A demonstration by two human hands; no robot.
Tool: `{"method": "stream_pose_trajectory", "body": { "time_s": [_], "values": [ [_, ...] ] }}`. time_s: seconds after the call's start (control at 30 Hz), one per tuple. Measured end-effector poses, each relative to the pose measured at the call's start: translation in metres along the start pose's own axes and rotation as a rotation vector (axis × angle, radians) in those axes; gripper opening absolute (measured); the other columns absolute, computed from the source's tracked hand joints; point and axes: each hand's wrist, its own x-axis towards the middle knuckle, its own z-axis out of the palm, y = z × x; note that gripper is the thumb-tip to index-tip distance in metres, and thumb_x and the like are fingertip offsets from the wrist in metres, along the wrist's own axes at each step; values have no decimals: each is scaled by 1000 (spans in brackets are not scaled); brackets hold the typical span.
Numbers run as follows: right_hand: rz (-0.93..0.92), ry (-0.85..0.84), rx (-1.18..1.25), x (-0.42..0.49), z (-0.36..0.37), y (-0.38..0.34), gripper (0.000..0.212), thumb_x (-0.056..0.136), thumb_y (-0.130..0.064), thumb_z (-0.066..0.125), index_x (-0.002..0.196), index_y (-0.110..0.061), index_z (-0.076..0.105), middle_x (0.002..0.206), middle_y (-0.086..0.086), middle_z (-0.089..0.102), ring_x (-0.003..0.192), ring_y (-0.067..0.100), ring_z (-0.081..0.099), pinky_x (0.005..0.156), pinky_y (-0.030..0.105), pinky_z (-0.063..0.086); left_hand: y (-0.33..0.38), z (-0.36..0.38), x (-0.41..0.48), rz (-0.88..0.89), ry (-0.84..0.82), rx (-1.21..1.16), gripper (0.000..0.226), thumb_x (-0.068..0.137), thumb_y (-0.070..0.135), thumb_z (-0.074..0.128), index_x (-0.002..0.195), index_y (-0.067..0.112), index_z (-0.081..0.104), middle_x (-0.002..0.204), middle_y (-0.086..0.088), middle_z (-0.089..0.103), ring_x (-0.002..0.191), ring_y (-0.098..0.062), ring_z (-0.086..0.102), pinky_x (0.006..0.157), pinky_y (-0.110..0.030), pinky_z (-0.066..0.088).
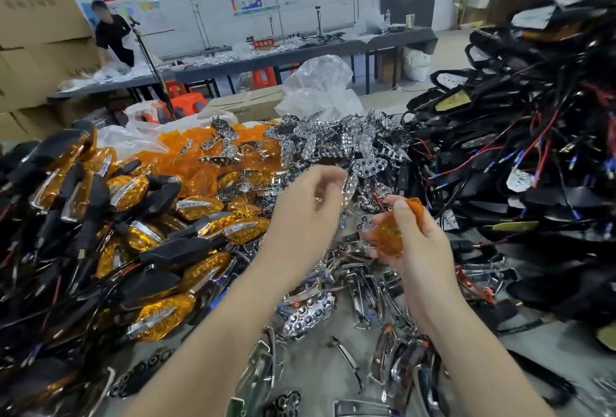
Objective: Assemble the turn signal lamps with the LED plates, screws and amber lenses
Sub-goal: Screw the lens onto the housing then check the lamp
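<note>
Gripping an amber lens, the right hand faces the curled left hand, whose hold is unclear. Chrome plates crowd beyond both, with finished lamps leftward and wired housings rightward.

glossy amber lens, mirror-chrome plates (probably plated plastic).

Cardboard boxes left — clear plastic bag, red stools behind.

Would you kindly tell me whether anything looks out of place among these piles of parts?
Several shiny chrome perforated plates lie scattered on the heap of translucent amber lenses, apart from their own chrome pile to its right, so the stocks look mixed.
</note>
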Motion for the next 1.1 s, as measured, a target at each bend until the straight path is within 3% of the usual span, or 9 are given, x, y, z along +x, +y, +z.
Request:
{"method": "stream_pose_trajectory", "body": {
  "time_s": [0.17, 0.27, 0.37, 0.47, 0.67, 0.8, 0.97, 1.03, 1.1],
  "values": [
    [72, -27, -40, 5, -9, -2, 17, 108, -22, 49, 118, -23, 64, 89, 1, 78, 77, 19, 75, 59, 30, 60, -12, -19, 25, -63, 42, 107, 19, 103, 23, 49, 117, 29, 61, 96, 14, 65, 83, 0, 59, 75, -16, 50],
    [92, -115, -203, 6, -11, -6, 22, 107, -13, 47, 114, -24, 65, 79, -2, 72, 72, 20, 74, 63, 33, 63, -11, -18, 24, -24, 41, 85, 18, 102, 26, 47, 113, 35, 60, 92, 12, 68, 81, -5, 60, 73, -18, 49],
    [55, -246, -441, 1, -7, -7, 24, 105, -15, 48, 109, -31, 66, 80, -1, 71, 70, 21, 75, 63, 37, 63, -8, -7, 17, 6, -25, 79, 19, 102, 25, 47, 107, 40, 58, 88, 12, 69, 80, -10, 60, 73, -24, 48],
    [53, -303, -470, -5, -5, -11, 22, 106, -20, 52, 109, -36, 66, 87, -1, 74, 71, 18, 75, 54, 32, 59, -7, 2, 11, 22, -54, 87, 19, 102, 24, 48, 106, 39, 58, 83, 10, 68, 77, -9, 61, 70, -26, 51],
    [-4, -152, -286, -2, -15, -21, 29, 106, -20, 55, 107, -43, 73, 111, 2, 65, 81, 18, 71, 59, 30, 59, -24, -5, 17, -21, -48, 213, 17, 101, 26, 48, 108, 38, 58, 86, 17, 65, 74, -3, 61, 54, -22, 51],
    [-15, -113, -162, 1, -12, -21, 30, 101, -18, 63, 103, -44, 78, 95, -8, 71, 72, 7, 68, 64, 30, 61, -55, -20, 57, -156, -120, 466, 23, 103, 25, 44, 120, 24, 60, 96, 10, 65, 56, -6, 59, 42, -16, 42],
    [53, -48, 22, 9, -18, -16, 36, 106, -7, 49, 115, -33, 72, 75, -12, 70, 63, 3, 67, 60, 21, 55, -70, -12, 86, -243, -388, 626, 30, 106, 23, 44, 130, 14, 60, 122, -5, 65, 55, -4, 52, 45, -13, 40],
    [91, -52, 107, 12, -21, -18, 39, 106, -1, 45, 121, -29, 68, 83, -4, 71, 63, 6, 66, 60, 21, 55, -53, -9, 89, -191, -333, 557, 30, 106, 22, 44, 129, 13, 62, 111, -3, 70, 48, -1, 46, 38, -10, 36],
    [99, -43, 144, 15, -24, -21, 40, 105, 1, 46, 123, -29, 65, 99, 4, 68, 72, 10, 64, 63, 22, 55, -24, -6, 74, -82, -143, 367, 25, 105, 19, 45, 121, 15, 64, 83, 6, 67, 41, 2, 42, 36, -9, 32]
  ]
}}
